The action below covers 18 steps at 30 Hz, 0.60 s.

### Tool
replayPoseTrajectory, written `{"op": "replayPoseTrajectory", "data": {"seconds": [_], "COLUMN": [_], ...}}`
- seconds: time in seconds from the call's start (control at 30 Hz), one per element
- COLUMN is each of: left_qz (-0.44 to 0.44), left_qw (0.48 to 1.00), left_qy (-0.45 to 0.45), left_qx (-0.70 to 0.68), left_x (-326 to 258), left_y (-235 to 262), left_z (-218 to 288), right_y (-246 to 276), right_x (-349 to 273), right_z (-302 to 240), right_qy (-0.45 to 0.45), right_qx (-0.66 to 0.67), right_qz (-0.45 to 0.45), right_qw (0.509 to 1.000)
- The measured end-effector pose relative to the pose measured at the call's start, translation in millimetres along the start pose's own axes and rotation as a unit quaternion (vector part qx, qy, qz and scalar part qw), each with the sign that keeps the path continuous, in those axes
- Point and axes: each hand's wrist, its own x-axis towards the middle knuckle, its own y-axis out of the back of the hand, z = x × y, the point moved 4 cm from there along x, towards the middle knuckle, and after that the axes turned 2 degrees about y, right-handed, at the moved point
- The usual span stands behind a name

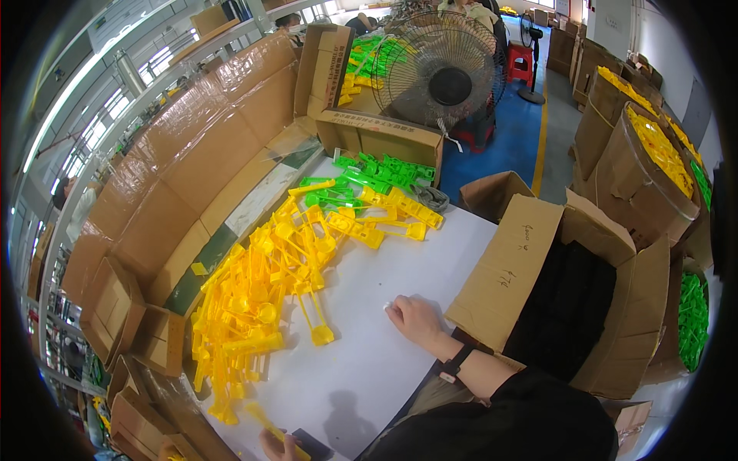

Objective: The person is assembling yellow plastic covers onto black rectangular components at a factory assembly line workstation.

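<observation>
At the lower edge, my left hand [278, 446] is closed on a long yellow plastic part [265, 419], slightly blurred. Beside it lies a dark flat object [314, 444], partly cut off by the picture's edge. My right hand [417, 319] rests over the white tabletop [377, 361] with its fingers curled together. A tiny white spot shows at its fingertips; I cannot make out whether it is a held piece. Left of it spreads a large heap of yellow plastic parts [265, 280], some with long stems and round cups. Green plastic parts [384, 170] lie behind the heap.
An open cardboard box [503, 269] with black contents stands right of my right forearm. Cardboard walls [184, 146] line the table's left side. A black fan [450, 86] stands beyond the table. Large cartons [638, 177] of yellow and green parts stand along the right.
</observation>
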Motion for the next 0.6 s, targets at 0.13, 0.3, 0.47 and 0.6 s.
{"op": "replayPoseTrajectory", "data": {"seconds": [0.13, 0.3, 0.47, 0.6], "left_qz": [-0.017, -0.025, -0.010, 0.014], "left_qw": [1.000, 0.993, 0.995, 0.996], "left_qy": [-0.006, 0.045, -0.040, 0.082], "left_qx": [-0.024, -0.108, 0.090, -0.022], "left_x": [-3.6, 0.2, 4.2, -3.0], "left_y": [-10.8, -12.7, -7.5, -22.4], "left_z": [11.8, 5.7, 6.2, 33.4], "right_y": [1.6, 7.2, 7.0, 3.6], "right_x": [0.4, 0.2, -0.1, -0.4], "right_z": [-0.1, -6.5, -6.4, -3.7], "right_qy": [-0.004, 0.012, 0.014, 0.014], "right_qx": [-0.003, -0.037, -0.036, -0.036], "right_qz": [0.002, 0.012, 0.014, 0.013], "right_qw": [1.000, 0.999, 0.999, 0.999]}}
